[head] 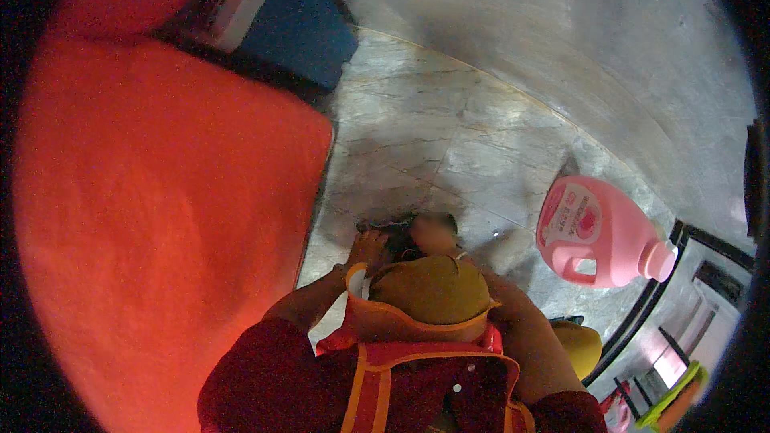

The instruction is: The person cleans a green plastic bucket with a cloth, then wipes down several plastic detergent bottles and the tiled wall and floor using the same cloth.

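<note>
My left hand [368, 246] reaches down in front of my bent knee, its fingers at a dark object [397, 231] low over the tiled floor. My right hand [432, 233] is blurred and lies at the other side of that dark object. What the dark object is, and how firmly either hand holds it, is unclear in the dim light. Just below the hands, tan cloth [433, 288] covers my knee, with the orange-trimmed red apron [415, 352] around it. To the right stands a pink plastic jug [592, 225] with a handle, a pink cap and a printed label.
A bright red-orange covered surface [180, 192] fills the left side, its edge close to my left arm. Beyond it is a dark blue panel [301, 30]. A grey wall [541, 30] curves behind the marbled floor tiles [409, 120]. A yellow rounded thing [577, 349] sits by my right arm.
</note>
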Demonstrator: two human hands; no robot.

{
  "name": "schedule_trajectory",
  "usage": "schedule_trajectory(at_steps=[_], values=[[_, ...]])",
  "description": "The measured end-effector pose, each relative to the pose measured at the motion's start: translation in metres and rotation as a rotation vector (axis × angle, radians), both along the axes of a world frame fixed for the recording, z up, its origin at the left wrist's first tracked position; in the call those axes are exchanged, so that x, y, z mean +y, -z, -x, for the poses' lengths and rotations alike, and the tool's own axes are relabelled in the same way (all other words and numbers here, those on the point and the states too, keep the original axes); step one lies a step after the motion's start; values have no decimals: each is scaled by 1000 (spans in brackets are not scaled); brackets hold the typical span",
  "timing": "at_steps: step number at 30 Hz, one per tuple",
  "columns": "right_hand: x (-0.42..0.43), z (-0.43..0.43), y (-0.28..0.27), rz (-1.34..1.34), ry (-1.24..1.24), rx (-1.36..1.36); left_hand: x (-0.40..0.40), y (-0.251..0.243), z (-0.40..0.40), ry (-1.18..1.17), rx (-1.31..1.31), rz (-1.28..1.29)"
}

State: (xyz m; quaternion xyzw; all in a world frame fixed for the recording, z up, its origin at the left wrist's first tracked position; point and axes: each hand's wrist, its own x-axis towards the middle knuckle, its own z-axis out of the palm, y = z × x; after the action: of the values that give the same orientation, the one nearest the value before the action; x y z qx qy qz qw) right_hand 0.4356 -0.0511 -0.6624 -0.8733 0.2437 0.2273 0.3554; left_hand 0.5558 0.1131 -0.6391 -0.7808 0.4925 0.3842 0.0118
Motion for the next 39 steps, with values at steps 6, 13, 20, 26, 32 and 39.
schedule_trajectory(at_steps=[6,13,20,26,32,39], values=[[-46,-88,-71,-235,-283,-123,-20,-66,-59,-865,440,125],[-16,-90,-50,226,-387,-499,-24,-18,-49,-339,-141,294],[-111,-135,-54,482,-391,-298,-145,15,-99,-238,-492,476],[-250,-75,-25,647,54,-28,-340,26,-76,87,-323,593],[-208,49,-21,575,442,-53,-343,32,23,353,-93,664],[-60,136,-29,531,317,89,-203,32,87,612,1,531]])
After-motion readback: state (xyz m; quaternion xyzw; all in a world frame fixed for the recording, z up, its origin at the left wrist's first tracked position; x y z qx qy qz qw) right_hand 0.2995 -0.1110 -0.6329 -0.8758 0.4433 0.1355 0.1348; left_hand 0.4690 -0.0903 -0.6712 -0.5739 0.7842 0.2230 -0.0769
